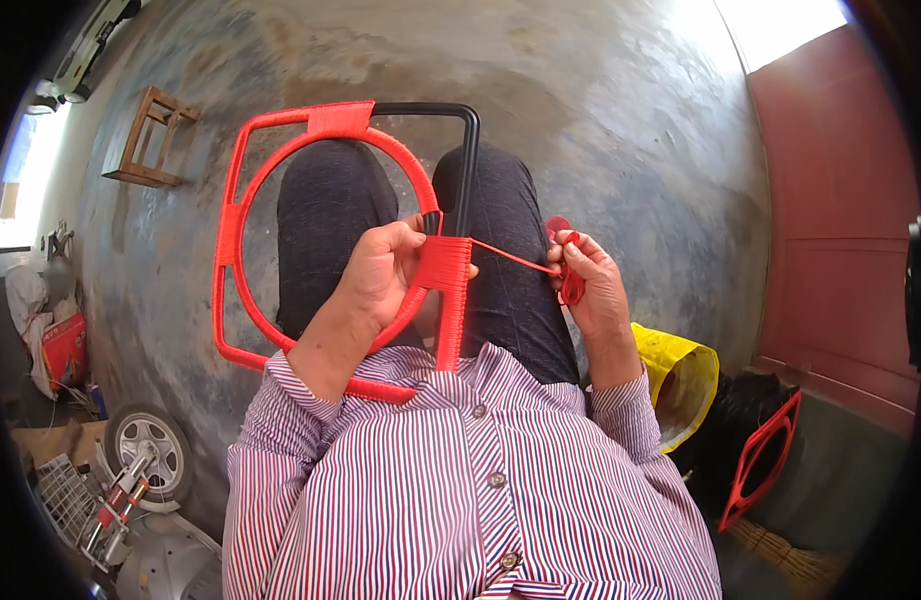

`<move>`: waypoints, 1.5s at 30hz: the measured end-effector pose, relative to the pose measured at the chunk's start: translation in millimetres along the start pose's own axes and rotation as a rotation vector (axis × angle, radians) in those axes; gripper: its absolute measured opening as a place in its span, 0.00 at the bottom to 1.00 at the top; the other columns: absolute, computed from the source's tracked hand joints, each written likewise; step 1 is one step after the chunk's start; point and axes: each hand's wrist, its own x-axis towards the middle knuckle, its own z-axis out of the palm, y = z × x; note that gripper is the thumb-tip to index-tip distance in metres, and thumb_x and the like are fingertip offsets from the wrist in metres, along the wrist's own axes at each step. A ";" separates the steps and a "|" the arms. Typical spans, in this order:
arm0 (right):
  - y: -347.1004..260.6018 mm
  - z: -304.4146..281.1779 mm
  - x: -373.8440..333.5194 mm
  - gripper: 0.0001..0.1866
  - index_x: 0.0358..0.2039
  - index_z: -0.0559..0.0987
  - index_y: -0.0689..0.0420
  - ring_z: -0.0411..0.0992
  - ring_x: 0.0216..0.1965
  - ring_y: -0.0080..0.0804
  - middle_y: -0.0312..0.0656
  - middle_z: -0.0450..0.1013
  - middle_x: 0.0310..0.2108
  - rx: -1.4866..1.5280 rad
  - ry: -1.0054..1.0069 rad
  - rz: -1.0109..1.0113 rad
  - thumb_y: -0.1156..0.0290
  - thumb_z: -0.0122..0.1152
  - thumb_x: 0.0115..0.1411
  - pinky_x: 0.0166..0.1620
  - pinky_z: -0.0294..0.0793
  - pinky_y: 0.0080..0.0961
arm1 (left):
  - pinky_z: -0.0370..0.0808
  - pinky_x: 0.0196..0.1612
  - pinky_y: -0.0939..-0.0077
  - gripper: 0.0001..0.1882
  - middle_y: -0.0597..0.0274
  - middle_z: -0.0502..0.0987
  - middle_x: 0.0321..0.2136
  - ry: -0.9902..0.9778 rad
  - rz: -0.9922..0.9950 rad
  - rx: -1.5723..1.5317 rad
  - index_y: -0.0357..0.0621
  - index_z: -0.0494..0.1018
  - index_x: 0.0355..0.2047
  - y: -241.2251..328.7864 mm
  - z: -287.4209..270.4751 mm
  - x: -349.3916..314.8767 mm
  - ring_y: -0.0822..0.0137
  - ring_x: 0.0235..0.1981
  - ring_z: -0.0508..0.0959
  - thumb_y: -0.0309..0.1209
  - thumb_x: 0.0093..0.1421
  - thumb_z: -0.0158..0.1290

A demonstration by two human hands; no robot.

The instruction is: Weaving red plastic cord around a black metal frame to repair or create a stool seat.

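A square frame with a ring inside it (230, 235) rests over my lap, mostly wrapped in red cord. Its far right corner is bare black tube (468, 150). My left hand (382, 270) is closed round the joint where the ring meets the frame's right side, thumb near a short bare black bit of ring. Red cord (515, 257) runs taut from that wrapped joint to my right hand (588, 275), which stands off to the right. In its closed fingers is a small looped bundle of the red cord (572, 270).
A small wooden stool (145, 140) is on the concrete floor at far left. A yellow bag (685, 370) stands by my right elbow, beside another red frame (760, 460). A wheeled vehicle (148, 455) is at lower left; a red door (840, 230) is at right.
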 end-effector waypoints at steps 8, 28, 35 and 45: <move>12.4 -96.4 19.9 0.06 0.43 0.74 0.54 0.73 0.26 0.23 0.38 0.76 0.31 0.260 0.325 -0.167 0.73 0.54 0.66 0.27 0.73 0.20 | 0.77 0.49 0.42 0.18 0.48 0.79 0.36 -0.046 0.009 -0.027 0.35 0.69 0.45 -5.3 1.2 -4.4 0.51 0.39 0.81 0.23 0.53 0.44; -7.7 146.7 17.5 0.21 0.47 0.76 0.55 0.72 0.48 0.40 0.40 0.74 0.45 -1.455 -0.499 -0.875 0.76 0.65 0.49 0.47 0.75 0.32 | 0.70 0.33 0.84 0.10 0.66 0.72 0.34 0.169 0.473 0.421 0.40 0.69 0.45 -23.1 -3.5 -1.5 0.77 0.28 0.70 0.26 0.65 0.51; -15.4 88.4 23.2 0.09 0.31 0.80 0.59 0.75 0.35 0.28 0.39 0.76 0.35 -1.125 -0.041 -0.488 0.79 0.67 0.48 0.39 0.74 0.24 | 0.78 0.40 0.75 0.12 0.60 0.76 0.35 0.212 0.183 0.134 0.38 0.71 0.42 -17.2 -1.0 -0.5 0.69 0.34 0.78 0.15 0.60 0.44; -7.4 87.4 20.0 0.13 0.36 0.82 0.59 0.73 0.35 0.37 0.40 0.74 0.31 -1.413 -0.304 -0.444 0.70 0.69 0.49 0.39 0.72 0.31 | 0.78 0.45 0.68 0.13 0.54 0.77 0.37 0.077 0.093 -0.099 0.34 0.72 0.41 -13.6 -1.0 -1.0 0.62 0.38 0.80 0.15 0.55 0.46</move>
